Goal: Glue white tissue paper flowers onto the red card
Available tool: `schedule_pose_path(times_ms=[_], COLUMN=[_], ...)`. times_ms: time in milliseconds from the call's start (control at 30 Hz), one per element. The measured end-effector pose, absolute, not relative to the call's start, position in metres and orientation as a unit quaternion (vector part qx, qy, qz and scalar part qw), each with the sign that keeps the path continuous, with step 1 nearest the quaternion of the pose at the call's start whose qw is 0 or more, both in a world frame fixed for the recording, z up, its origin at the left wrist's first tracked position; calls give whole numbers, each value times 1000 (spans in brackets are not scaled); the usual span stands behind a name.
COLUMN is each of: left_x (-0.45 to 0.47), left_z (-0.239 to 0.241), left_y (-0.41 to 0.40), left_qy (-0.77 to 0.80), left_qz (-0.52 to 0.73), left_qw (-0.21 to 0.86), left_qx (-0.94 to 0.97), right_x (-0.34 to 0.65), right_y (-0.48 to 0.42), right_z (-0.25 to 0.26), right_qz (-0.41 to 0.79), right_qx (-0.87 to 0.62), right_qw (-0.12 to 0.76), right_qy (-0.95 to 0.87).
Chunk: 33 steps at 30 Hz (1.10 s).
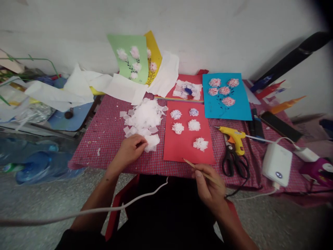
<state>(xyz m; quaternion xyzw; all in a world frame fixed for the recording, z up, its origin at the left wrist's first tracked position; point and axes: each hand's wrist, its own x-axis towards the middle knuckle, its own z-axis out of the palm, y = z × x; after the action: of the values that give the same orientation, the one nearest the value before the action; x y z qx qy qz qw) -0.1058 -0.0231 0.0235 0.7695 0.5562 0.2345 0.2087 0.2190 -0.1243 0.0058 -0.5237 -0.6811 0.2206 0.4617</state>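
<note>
My left hand (132,147) is closed in a pinch at the near edge of a heap of white tissue paper squares (145,116). Its fingertips meet the edge of one white paper square (152,140). In my right hand (209,184) is a thin wooden stick (191,164), its dark tip pointing at the near edge of a red paper sheet (187,152). Several ruffled paper flowers sit on that sheet: white ones, such as the lone flower (200,144) at lower right, and two purple-tinged ones (176,114) at the top.
A yellow glue gun (235,137) and black-handled scissors (231,163) lie right of the red sheet. Behind stand a blue flower card (223,111) and a green one (131,45). A white power bank (277,163) sits far right. A white cable (104,209) crosses my lap.
</note>
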Motion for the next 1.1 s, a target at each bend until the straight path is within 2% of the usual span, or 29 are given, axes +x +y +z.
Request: schedule_pose_path(times_ms=[133, 367, 633, 933, 1100], left_x=[-101, -85, -93, -92, -94], left_z=[23, 26, 15, 16, 19], left_y=[-18, -4, -3, 2, -2], left_qy=[580, 570, 563, 563, 568], left_qz=[209, 67, 140, 132, 168], left_qw=[152, 95, 127, 127, 121], left_qx=[773, 814, 805, 806, 797], right_x=[218, 218, 220, 217, 217], right_y=[-126, -130, -131, -129, -130], right_z=[4, 3, 0, 4, 2], right_qz=[216, 239, 233, 235, 235], right_qx=[-527, -529, -530, -531, -526], right_qw=[460, 457, 459, 458, 466], right_qy=[-681, -674, -674, -673, -672])
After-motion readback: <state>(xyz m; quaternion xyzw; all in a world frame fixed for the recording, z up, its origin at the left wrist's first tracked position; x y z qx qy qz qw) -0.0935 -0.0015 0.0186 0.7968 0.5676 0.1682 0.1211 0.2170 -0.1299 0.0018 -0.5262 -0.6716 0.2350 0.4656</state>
